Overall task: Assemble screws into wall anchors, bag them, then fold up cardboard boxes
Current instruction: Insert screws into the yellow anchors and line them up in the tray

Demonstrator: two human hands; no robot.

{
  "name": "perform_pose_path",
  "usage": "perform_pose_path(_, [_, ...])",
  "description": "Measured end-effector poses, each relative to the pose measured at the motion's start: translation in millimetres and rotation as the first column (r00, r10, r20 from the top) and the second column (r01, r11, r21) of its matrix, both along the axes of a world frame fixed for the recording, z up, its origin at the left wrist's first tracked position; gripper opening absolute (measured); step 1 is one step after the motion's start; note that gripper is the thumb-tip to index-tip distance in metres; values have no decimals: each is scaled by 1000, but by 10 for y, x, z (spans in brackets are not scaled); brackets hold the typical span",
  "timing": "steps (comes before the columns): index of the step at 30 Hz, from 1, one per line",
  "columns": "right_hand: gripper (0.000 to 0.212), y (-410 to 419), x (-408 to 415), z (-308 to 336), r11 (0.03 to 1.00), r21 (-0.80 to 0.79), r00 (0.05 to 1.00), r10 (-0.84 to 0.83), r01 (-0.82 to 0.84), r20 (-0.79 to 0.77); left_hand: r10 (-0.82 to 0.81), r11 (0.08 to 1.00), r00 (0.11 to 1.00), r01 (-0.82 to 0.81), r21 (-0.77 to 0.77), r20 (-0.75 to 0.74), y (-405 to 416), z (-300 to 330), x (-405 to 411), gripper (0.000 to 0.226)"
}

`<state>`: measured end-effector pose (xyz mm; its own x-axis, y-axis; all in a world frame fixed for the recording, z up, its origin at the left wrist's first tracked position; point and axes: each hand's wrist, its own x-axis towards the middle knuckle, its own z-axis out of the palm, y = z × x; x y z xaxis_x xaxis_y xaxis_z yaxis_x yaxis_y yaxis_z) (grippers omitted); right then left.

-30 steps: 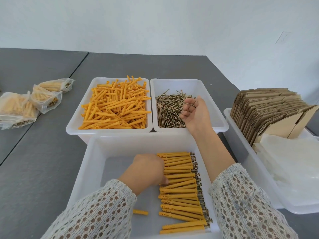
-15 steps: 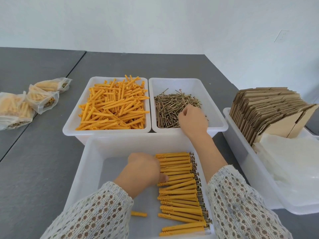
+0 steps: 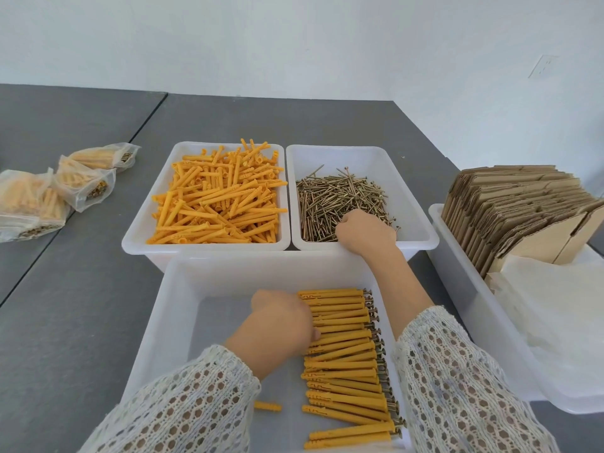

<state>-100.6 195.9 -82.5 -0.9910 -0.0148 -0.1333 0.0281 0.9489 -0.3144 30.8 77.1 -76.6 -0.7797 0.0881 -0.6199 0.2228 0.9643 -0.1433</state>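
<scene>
Sleeves of white openwork knit [image 3: 183, 407] are seen nearest, cut off by the lower edge. The left hand [image 3: 281, 325] is held in the near white bin [image 3: 157, 322], knuckles up, fingers curled under against the row of assembled anchors [image 3: 346, 364]; whether anything is gripped cannot be told. A lone anchor [image 3: 268, 406] is lain beside the sleeve. Farther off, the right hand [image 3: 366, 232] is sunk into the screws [image 3: 336, 197], fingertips hidden among them, so its grasp cannot be made out. Loose anchors [image 3: 219, 197] are heaped in the neighbouring bin. Flat cardboard boxes [image 3: 510, 210] are stacked at right, filled bags [image 3: 58, 188] at far left.
</scene>
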Motion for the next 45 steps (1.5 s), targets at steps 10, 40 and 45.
perform_pose_path(10, [13,6,-14,-56,997,-65,991,-39,30,-130,22,993,999,-19,119,-27,-59,-72,-60,33])
perform_pose_path(40, [21,34,31,-29,866,-492,899,-144,-88,-414,-181,865,900,338,371,-397,94,-289,-101,37])
perform_pose_path(45, [21,-9,95,85,636,-753,824,-328,-168,-461,-23,767,759,431,475,-651,-55,-57,-197,36])
